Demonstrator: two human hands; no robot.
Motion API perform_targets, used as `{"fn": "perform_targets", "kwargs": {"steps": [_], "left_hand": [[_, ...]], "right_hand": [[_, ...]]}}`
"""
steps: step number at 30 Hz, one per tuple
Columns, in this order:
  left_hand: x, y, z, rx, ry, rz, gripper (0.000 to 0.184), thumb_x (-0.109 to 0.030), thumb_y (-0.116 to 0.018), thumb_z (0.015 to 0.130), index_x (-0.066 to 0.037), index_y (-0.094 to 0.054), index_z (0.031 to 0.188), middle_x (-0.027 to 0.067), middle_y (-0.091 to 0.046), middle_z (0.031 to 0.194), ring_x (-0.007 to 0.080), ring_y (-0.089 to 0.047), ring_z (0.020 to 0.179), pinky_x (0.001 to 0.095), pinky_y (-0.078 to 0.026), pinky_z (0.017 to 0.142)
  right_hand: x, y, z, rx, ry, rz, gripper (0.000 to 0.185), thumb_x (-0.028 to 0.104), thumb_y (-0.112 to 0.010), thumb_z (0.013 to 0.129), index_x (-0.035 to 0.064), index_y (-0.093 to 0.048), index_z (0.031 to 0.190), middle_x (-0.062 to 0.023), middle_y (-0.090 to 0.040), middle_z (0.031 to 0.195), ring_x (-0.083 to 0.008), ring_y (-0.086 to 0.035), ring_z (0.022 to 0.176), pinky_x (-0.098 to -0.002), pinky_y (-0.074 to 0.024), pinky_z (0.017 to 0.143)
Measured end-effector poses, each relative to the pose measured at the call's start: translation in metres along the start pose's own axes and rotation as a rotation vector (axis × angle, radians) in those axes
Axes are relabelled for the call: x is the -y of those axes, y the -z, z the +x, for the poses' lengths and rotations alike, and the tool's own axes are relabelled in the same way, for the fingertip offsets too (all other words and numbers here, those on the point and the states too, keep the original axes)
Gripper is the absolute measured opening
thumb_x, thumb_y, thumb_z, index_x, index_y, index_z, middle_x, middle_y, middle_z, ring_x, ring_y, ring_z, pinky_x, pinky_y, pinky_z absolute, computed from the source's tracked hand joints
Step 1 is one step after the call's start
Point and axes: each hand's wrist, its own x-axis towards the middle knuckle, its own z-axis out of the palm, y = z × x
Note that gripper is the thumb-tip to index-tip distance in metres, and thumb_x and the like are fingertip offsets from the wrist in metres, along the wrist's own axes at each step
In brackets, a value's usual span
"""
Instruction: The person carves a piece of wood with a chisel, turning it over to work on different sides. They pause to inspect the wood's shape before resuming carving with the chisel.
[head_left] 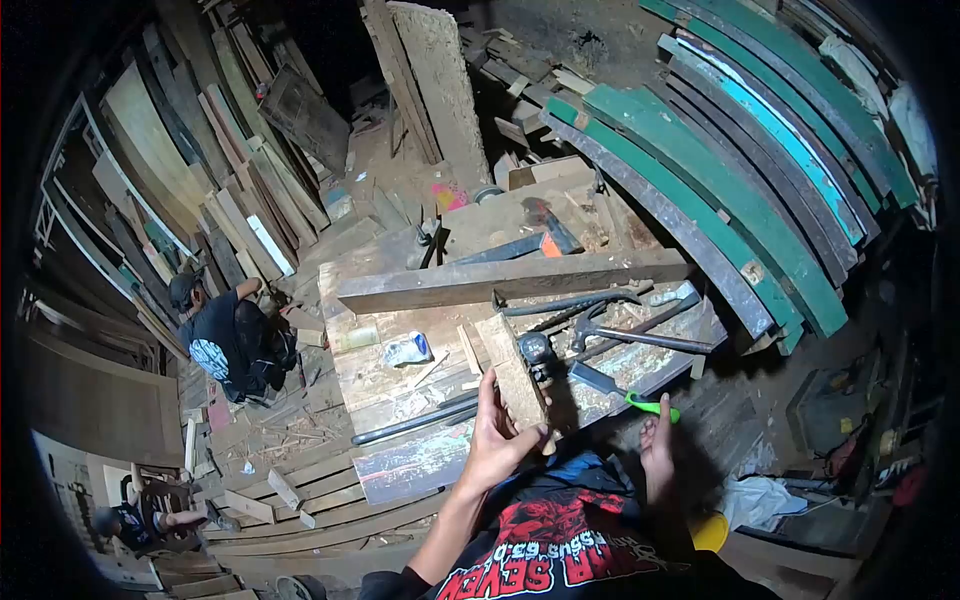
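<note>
Way off to the left of your left fingers there are two other people, one seated low [142,524] and one crouching [228,335]. Closer in, on the table [350,375], there's one crumpled white-and-blue packet [405,349], plus one long dark bar [415,422] just left of those fingers. Your left hand [500,437] has its fingers wrapped round one wooden block [512,362], so the workpiece is up in your grip. I'd call it mid-job: block's in hand, shavings [425,402] lie left of your fingers, but I can't tell if they came off this piece or how much is left to do. One big beam [515,283] runs across beyond both sets of fingers, with one dark roundish tool [537,348] just past the block. One chisel [595,378] comes next, blade clear of the block, so no cut's happening right now; its green handle is at your right hand [656,445], fingers partly curled, can't tell if gripping or just touching. One claw hammer [650,340] sits beyond those right fingers.
</note>
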Motion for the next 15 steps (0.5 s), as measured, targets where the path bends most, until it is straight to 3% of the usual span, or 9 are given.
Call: {"fn": "perform_targets", "kwargs": {"steps": [1,2,3,5,6,9,10,15], "left_hand": [[0.001,0.001,0.002,-0.007,0.013,0.029,0.100,0.015,-0.067,0.087,-0.009,-0.008,0.164,0.0154,-0.058,0.135,0.0217,-0.067,0.113,0.0358,-0.058,0.094],[0.003,-0.001,0.002,-0.034,-0.039,0.065,0.083,0.007,-0.068,0.094,-0.007,-0.018,0.159,0.0125,-0.060,0.128,0.0188,-0.066,0.105,0.0336,-0.058,0.087],[0.009,0.002,0.005,-0.060,-0.047,0.083,0.077,0.003,-0.068,0.097,-0.007,-0.021,0.158,0.0119,-0.060,0.126,0.0181,-0.065,0.103,0.0325,-0.058,0.084],[0.020,0.009,0.014,-0.106,-0.068,0.125,0.066,-0.005,-0.067,0.102,-0.006,-0.027,0.154,0.0107,-0.061,0.122,0.0168,-0.064,0.100,0.0302,-0.057,0.078],[0.013,0.004,0.013,-0.115,-0.060,0.112,0.049,-0.014,-0.063,0.107,-0.005,-0.036,0.147,0.0087,-0.060,0.120,0.0144,-0.061,0.100,0.0289,-0.054,0.078],[0.008,-0.003,0.015,-0.115,-0.125,0.125,0.048,-0.013,-0.065,0.106,-0.006,-0.039,0.146,0.0076,-0.062,0.123,0.0139,-0.060,0.110,0.0299,-0.049,0.096],[0.006,-0.003,0.014,-0.091,-0.100,0.098,0.042,-0.008,-0.066,0.104,-0.006,-0.043,0.139,0.0086,-0.060,0.127,0.0152,-0.057,0.118,0.0319,-0.047,0.102],[0.023,0.000,0.022,-0.085,-0.298,0.266,0.044,0.008,-0.064,0.096,-0.006,-0.044,0.132,0.0124,-0.059,0.133,0.0209,-0.055,0.128,0.0373,-0.041,0.113]], "right_hand": [[-0.003,0.001,0.005,-0.054,0.050,-0.012,0.050,0.061,-0.075,0.093,0.0192,-0.052,0.078,0.0061,-0.049,0.061,-0.0041,-0.046,0.050,-0.0192,-0.0322,0.044],[-0.002,0.002,0.008,-0.081,0.153,-0.062,0.044,0.055,-0.074,0.096,0.0178,-0.054,0.084,0.0058,-0.050,0.063,-0.0040,-0.047,0.052,-0.0189,-0.0337,0.045],[0.003,-0.001,0.010,-0.107,0.257,-0.111,0.038,0.049,-0.072,0.099,0.0163,-0.055,0.089,0.0054,-0.051,0.064,-0.0040,-0.049,0.053,-0.0186,-0.0351,0.045],[0.017,-0.001,0.013,-0.031,0.277,-0.147,0.031,0.041,-0.073,0.100,0.0148,-0.057,0.105,0.0031,-0.056,0.079,-0.0052,-0.051,0.060,-0.0212,-0.0407,0.051],[0.024,-0.002,0.013,0.006,0.288,-0.164,0.030,0.036,-0.074,0.100,0.0141,-0.058,0.113,0.0019,-0.058,0.086,-0.0058,-0.052,0.063,-0.0225,-0.0435,0.053],[0.038,-0.011,0.014,0.025,0.312,-0.168,0.027,0.032,-0.071,0.103,0.0135,-0.058,0.118,0.0019,-0.059,0.089,-0.0061,-0.054,0.067,-0.0224,-0.0443,0.055],[0.041,-0.010,0.020,0.049,0.316,-0.204,0.030,0.034,-0.071,0.102,0.0158,-0.060,0.123,0.0030,-0.061,0.091,-0.0040,-0.055,0.067,-0.0188,-0.0432,0.055],[0.045,-0.013,0.044,0.077,0.359,-0.277,0.036,0.028,-0.072,0.102,0.0151,-0.059,0.133,0.0049,-0.063,0.097,-0.0023,-0.055,0.071,-0.0189,-0.0433,0.056]]}}
